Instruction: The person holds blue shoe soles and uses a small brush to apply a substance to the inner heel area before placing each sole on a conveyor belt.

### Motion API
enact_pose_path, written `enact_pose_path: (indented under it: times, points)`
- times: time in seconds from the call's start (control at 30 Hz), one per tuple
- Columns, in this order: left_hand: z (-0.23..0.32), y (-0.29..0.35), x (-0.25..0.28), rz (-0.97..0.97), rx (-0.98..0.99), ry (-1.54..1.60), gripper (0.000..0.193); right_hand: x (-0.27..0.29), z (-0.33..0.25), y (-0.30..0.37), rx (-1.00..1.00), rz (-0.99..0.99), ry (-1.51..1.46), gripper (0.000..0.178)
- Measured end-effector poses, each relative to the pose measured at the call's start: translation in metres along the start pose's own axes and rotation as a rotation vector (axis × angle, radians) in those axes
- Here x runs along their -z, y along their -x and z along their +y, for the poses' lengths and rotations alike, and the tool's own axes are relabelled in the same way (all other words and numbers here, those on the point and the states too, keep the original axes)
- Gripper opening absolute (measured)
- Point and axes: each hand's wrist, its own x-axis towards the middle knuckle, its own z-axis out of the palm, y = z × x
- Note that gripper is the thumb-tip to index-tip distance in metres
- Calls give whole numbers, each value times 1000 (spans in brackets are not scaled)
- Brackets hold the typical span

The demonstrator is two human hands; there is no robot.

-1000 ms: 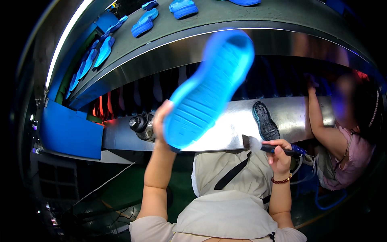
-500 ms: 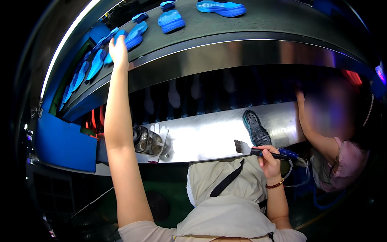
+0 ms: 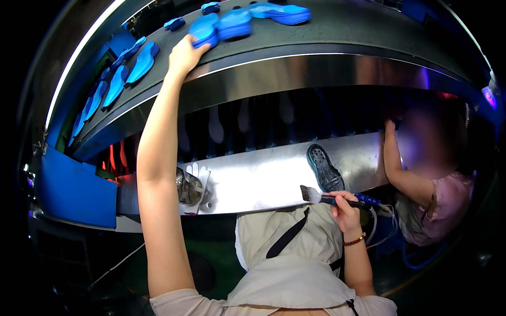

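Note:
My left hand [image 3: 184, 55] reaches up to the dark belt, its thumb and fingers closed on the near end of a blue shoe sole [image 3: 204, 29]. Right beside that sole lies another blue shoe sole [image 3: 235, 24], with a longer one [image 3: 284, 13] to its right. Lower down, my right hand [image 3: 346, 210] grips a flat brush [image 3: 328, 198] by its dark handle, bristles pointing left. Just beyond the brush, a dark shoe sole [image 3: 326, 168] with a teal edge and small round holes rests on the shiny metal shelf [image 3: 253, 179].
More blue soles [image 3: 142, 62] line the belt [image 3: 337, 34] at the left. A container of brownish liquid [image 3: 188, 188] and a white glove [image 3: 200, 173] sit at the shelf's left. At the right another person [image 3: 448, 205] reaches toward the shelf. Soles hang in the dark space underneath.
My left hand has moved right along the belt, with the blue sole now close beside its neighbour. My right hand still holds the brush in about the same place.

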Motion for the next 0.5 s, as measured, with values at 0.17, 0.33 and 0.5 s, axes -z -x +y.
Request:
enact_pose_path:
  times: [0.17, 0.33, 0.5]
  points:
    - [37, 24, 9, -161, 59, 354, 47, -20, -4, -10, 54, -91, -16, 17]
    - [41, 110, 30, 494, 52, 1148, 27, -12, -11, -7, 127, -98, -48, 19]
    - [12, 188, 14, -52, 477, 1782, 41, -7, -15, 2, 110, -121, -108, 26]
